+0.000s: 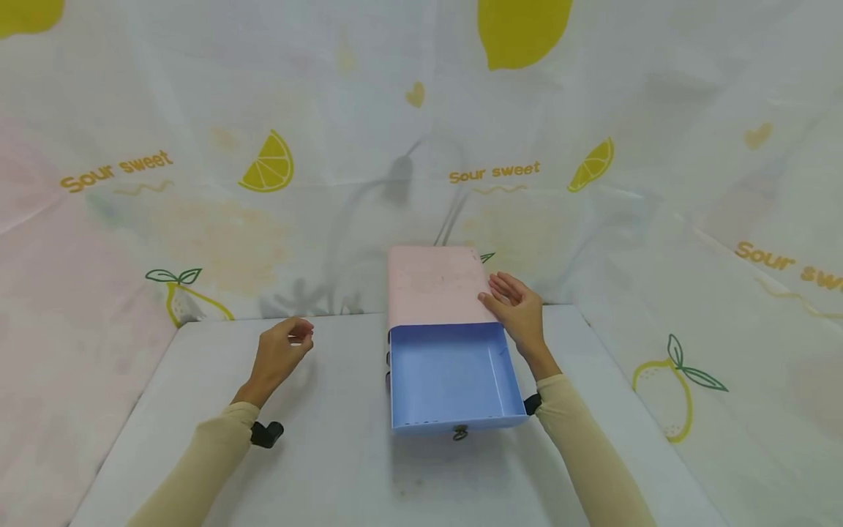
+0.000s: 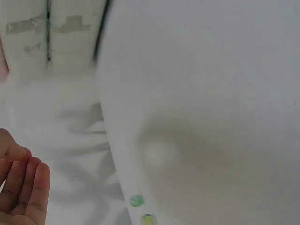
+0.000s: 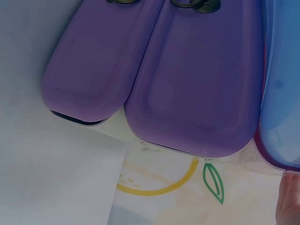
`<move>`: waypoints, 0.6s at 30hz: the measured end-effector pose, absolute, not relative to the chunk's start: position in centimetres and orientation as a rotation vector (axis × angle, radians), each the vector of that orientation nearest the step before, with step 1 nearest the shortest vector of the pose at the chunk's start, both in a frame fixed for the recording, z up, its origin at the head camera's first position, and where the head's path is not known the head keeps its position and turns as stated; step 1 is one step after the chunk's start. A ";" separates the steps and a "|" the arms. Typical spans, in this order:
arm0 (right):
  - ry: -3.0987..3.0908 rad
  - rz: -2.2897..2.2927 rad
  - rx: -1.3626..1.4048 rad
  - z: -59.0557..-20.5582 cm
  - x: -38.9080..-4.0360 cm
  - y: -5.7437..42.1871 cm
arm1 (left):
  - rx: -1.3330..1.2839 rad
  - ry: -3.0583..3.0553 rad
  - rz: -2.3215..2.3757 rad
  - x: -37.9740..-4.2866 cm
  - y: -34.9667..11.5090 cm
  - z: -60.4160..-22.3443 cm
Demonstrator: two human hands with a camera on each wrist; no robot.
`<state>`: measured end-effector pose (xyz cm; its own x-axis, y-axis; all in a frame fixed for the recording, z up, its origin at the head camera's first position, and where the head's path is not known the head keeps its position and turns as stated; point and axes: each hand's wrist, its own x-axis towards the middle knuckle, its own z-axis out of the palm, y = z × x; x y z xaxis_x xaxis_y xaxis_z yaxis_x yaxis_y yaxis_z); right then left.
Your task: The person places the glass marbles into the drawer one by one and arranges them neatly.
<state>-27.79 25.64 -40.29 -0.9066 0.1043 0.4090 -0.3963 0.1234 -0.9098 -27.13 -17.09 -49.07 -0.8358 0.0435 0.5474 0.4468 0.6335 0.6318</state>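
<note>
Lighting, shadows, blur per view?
Head: soft shadows on the white lemon-print backdrop and below the open light-blue drawer; left wrist: hazy, shadow around a pale spot on the white tabletop; right wrist: dim, two rounded purple drawer fronts fairly crisp.

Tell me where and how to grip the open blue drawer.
Probably best by the ring pull midway along the front of the blue drawer, coming from the person's side: the drawer juts that way from the pink cabinet, and the pull sits outside, where a finger could hook it.
</note>
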 end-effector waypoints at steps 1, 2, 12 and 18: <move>-2.043 1.826 0.280 -40.3 -27.7 25.6 | -0.357 -2.391 -1.107 -27.3 -17.6 -49.5; -2.048 1.818 0.276 -40.3 -27.7 25.6 | -0.329 -2.421 -1.107 -27.4 -18.2 -49.9; -2.056 1.839 0.259 -40.2 -27.6 25.5 | -0.048 -2.536 -1.090 -27.8 -23.8 -52.9; -2.066 1.830 0.268 -40.2 -27.6 25.6 | 0.086 -2.520 -1.123 -27.8 -25.7 -53.4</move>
